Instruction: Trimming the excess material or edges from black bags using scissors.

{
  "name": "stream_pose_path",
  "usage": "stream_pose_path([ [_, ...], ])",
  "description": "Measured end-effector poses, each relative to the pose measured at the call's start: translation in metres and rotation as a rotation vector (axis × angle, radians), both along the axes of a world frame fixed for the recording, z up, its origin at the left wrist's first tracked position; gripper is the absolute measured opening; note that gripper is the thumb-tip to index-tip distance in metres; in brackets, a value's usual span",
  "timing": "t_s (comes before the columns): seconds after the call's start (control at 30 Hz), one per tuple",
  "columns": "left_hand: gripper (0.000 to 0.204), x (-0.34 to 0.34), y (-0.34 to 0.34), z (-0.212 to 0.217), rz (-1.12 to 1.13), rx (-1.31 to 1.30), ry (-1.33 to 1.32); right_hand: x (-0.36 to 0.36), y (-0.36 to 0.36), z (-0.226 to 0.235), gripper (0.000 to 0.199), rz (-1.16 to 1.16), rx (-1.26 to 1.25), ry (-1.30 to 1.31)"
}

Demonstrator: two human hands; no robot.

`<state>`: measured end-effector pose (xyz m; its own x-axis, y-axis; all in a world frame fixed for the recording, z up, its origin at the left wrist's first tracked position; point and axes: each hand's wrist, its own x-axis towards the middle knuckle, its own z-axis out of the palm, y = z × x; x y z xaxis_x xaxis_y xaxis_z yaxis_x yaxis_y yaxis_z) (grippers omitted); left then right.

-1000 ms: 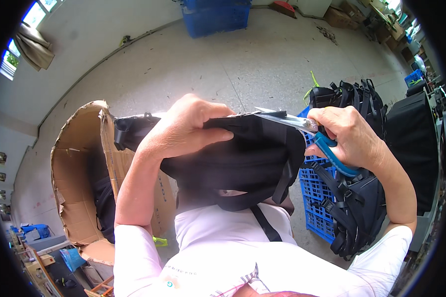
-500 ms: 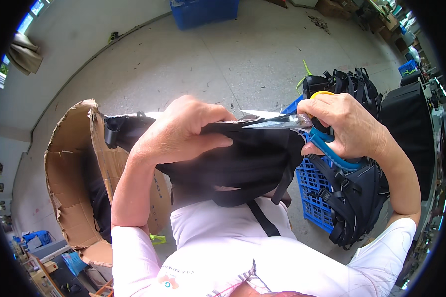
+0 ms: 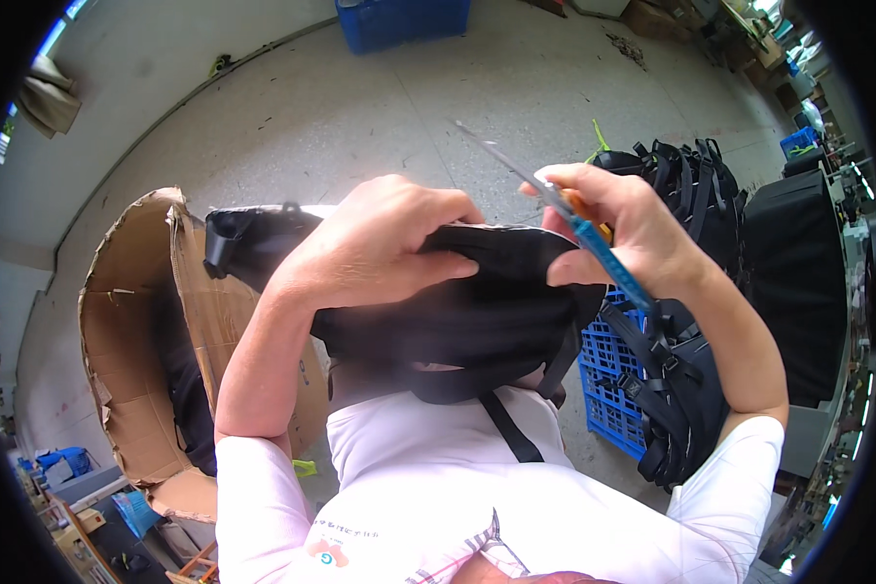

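Observation:
A black fabric bag [image 3: 457,321] with straps stretches across in front of my white shirt, its pale-lined edge uppermost. My left hand [image 3: 370,243] pinches that edge near the middle between thumb and fingers. In my right hand [image 3: 638,219], at the bag's right end, is a pair of scissors [image 3: 608,261] with blue and orange-yellow handles. Their blades look closed and point up and to the left, above the bag and apart from it. My right thumb is close to the bag's right corner; whether it touches the fabric I cannot tell.
To the left stands an open cardboard box [image 3: 127,365] with dark fabric inside. On the right, black strapped bags [image 3: 686,389] are heaped on a blue plastic crate [image 3: 608,380]. A large black panel-like item [image 3: 798,282] lies beyond them. A blue bin [image 3: 404,24] sits far ahead.
The scissors have left the bag's upper edge and swung upward, their blades now blurred and pointing away. My right hand has turned and moved slightly left; my left hand keeps its pinch.

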<state>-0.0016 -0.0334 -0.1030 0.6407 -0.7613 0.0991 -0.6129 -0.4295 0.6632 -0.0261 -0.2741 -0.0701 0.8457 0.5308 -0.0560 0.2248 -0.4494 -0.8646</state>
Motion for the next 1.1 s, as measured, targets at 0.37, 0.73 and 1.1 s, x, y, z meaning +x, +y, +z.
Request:
stream_pose_path([
  [0.37,0.049,0.015,0.137,-0.056,0.487,-0.599,0.461,-0.008,-0.021,-0.053,0.035,-0.116,0.329,0.065],
  [0.73,0.057,0.029,0.116,-0.118,0.517,-1.141,0.488,-0.018,-0.06,-0.028,0.08,-0.102,-0.345,-0.179],
  [1.1,0.057,0.029,0.116,-0.12,0.462,-1.107,0.589,0.004,-0.06,-0.021,0.08,0.155,-0.634,-0.543],
])
